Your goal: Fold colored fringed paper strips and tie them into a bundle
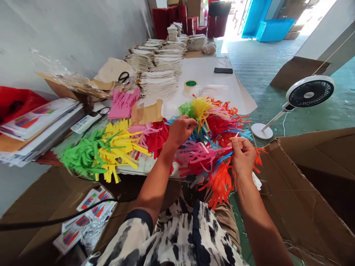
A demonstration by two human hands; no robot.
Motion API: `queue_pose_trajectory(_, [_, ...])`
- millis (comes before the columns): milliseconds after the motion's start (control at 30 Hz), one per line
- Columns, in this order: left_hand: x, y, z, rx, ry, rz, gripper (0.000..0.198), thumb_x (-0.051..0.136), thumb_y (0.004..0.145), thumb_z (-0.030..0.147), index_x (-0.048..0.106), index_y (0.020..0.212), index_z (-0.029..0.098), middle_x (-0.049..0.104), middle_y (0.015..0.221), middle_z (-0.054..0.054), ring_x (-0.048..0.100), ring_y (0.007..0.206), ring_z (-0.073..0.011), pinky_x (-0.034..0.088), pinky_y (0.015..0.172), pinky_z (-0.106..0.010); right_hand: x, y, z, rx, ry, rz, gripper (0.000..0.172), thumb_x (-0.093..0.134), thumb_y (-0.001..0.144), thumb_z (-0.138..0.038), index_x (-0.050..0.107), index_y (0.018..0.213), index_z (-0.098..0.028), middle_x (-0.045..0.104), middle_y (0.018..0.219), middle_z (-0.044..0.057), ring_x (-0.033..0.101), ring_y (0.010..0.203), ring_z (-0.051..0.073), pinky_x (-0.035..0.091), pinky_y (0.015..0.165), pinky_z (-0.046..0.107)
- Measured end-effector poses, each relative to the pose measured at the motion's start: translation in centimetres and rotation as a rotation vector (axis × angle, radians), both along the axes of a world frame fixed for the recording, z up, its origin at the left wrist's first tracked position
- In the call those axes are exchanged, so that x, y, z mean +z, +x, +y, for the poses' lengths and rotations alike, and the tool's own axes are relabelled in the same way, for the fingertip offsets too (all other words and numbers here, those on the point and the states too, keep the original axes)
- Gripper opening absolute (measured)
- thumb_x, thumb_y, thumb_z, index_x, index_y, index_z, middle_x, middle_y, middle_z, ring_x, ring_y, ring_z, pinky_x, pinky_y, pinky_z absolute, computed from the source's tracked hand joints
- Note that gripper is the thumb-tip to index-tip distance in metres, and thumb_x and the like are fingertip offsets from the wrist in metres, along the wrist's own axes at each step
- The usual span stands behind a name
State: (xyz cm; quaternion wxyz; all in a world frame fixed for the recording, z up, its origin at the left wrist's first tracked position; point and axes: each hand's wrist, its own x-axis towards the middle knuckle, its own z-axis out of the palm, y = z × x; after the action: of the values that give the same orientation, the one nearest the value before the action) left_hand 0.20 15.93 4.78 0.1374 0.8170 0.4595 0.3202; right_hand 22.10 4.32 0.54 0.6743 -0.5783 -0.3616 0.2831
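Note:
My right hand pinches the end of a pink fringed paper tassel, whose strips spread to the left above the table edge. An orange-red tassel hangs beneath it. My left hand has its fingers curled together beside a yellow tassel and a green one on the pile; what its fingertips hold, if anything, is too small to make out. Left of my left forearm lie red tassels, yellow fringe and green fringe.
Stacks of white paper line the wall side, with a phone, tape roll and scissors nearby. A white fan stands at right, behind a large cardboard box. Printed packs lie left.

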Motion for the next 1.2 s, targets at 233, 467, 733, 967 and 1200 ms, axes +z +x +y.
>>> queue_pose_trajectory(233, [-0.3, 3.0, 2.9, -0.012, 0.139, 0.257, 0.020, 0.064, 0.100, 0.027, 0.084, 0.105, 0.026, 0.063, 0.103, -0.010, 0.062, 0.105, -0.0261, 0.046, 0.084, -0.034, -0.1, -0.3, -0.3, 0.015, 0.005, -0.047, 0.029, 0.071, 0.088, -0.050, 0.072, 0.089, -0.021, 0.066, 0.070, -0.001, 0.054, 0.064, 0.015, 0.043, 0.067, 0.030])
queue_pose_trajectory(467, [-0.2, 3.3, 4.2, -0.063, 0.172, 0.226, 0.014, 0.068, 0.095, 0.019, 0.081, 0.090, 0.021, 0.062, 0.101, -0.009, 0.058, 0.100, -0.0249, 0.045, 0.084, -0.035, -0.1, -0.6, -0.3, 0.040, 0.012, -0.042, 0.028, 0.072, 0.089, -0.049, 0.072, 0.089, -0.021, 0.066, 0.070, -0.001, 0.054, 0.065, 0.015, 0.044, 0.070, 0.031])
queue_pose_trajectory(733, [2.0, 0.2, 5.5, -0.149, 0.361, -0.359, 0.019, 0.073, 0.096, 0.037, 0.081, 0.112, 0.030, 0.057, 0.097, -0.003, 0.057, 0.091, -0.0171, 0.050, 0.081, -0.033, -0.1, -0.2, -0.6, 0.053, 0.006, -0.059, 0.028, 0.071, 0.090, -0.050, 0.071, 0.089, -0.022, 0.065, 0.070, -0.001, 0.058, 0.068, 0.016, 0.046, 0.072, 0.032])
queue_pose_trajectory(967, [8.2, -5.7, 6.3, 0.035, 0.766, -0.505, 0.045, 0.073, 0.090, 0.068, 0.076, 0.115, 0.030, 0.052, 0.117, -0.005, 0.045, 0.123, -0.0234, 0.041, 0.109, -0.043, 0.3, -0.1, -0.7, 0.024, 0.005, -0.118, 0.029, 0.070, 0.092, -0.050, 0.071, 0.085, -0.022, 0.065, 0.071, 0.000, 0.054, 0.066, 0.016, 0.045, 0.070, 0.032])
queue_pose_trajectory(1200, [6.2, -0.4, -0.2, -0.218, 0.330, -0.415, 0.020, 0.078, 0.094, 0.046, 0.081, 0.102, 0.028, 0.076, 0.100, -0.002, 0.067, 0.104, -0.0202, 0.052, 0.102, -0.043, 0.7, -0.5, -0.8, 0.043, 0.049, -0.138, 0.027, 0.070, 0.093, -0.048, 0.073, 0.088, -0.022, 0.066, 0.071, 0.000, 0.052, 0.065, 0.016, 0.042, 0.068, 0.031])
